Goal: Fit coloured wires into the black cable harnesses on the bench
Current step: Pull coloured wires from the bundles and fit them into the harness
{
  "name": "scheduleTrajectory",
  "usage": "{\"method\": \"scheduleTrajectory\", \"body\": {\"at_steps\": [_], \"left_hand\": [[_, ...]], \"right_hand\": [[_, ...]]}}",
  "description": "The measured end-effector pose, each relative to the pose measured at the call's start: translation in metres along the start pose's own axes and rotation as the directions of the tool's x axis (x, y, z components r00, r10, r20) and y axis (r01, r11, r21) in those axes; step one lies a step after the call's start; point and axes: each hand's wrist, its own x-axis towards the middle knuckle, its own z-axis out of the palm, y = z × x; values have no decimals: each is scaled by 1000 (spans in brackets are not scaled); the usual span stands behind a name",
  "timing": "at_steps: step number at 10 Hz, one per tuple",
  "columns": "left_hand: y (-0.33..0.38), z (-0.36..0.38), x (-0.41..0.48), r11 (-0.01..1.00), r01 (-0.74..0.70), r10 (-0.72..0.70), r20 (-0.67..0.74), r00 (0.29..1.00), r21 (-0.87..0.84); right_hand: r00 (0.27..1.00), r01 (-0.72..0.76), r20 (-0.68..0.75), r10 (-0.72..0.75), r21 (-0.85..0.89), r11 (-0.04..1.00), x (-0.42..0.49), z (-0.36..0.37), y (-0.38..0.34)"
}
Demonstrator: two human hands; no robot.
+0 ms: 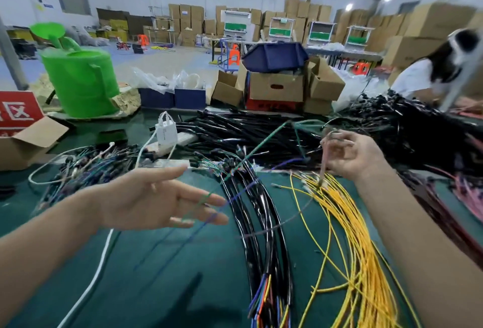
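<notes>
Head view: light, floppy wires, probably best pinched close to the tip.
The right hand (350,156) pinches a brownish wire (323,164) above the fanned yellow wires (352,236). The left hand (162,201) hovers with straight fingers, thin green and blue strands trailing across them (blurred; no grip shows). The glossy black cable harnesses (261,223) curve down the green bench (156,275) between the hands.

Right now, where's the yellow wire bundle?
Head view, lower right: the yellow wires fan across the green bench, just right of the black harnesses, below the right hand, which pinches a pinkish wire above their top ends.
</notes>
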Motion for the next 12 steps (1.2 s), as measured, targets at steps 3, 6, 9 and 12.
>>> {"method": "scheduleTrajectory", "body": {"at_steps": [3,6,9,12], "left_hand": [[36,65,90,709,144,-83,121,989,-690],[47,80,106,736,-39,-123,-189,974,-676],[45,83,114,756,-218,-4,-338,941,-617],[-24,73,20,842,15,-89,-112,990,-539]], "right_hand": [[996,-64,50,79,-254,965,-4,9,46],[996,-88,-76,46,-815,573,2,10,53],[960,-144,108,257,-597,789,-16,-14,101],[997,-30,29,75,-735,677,-17,-11,72]]}}
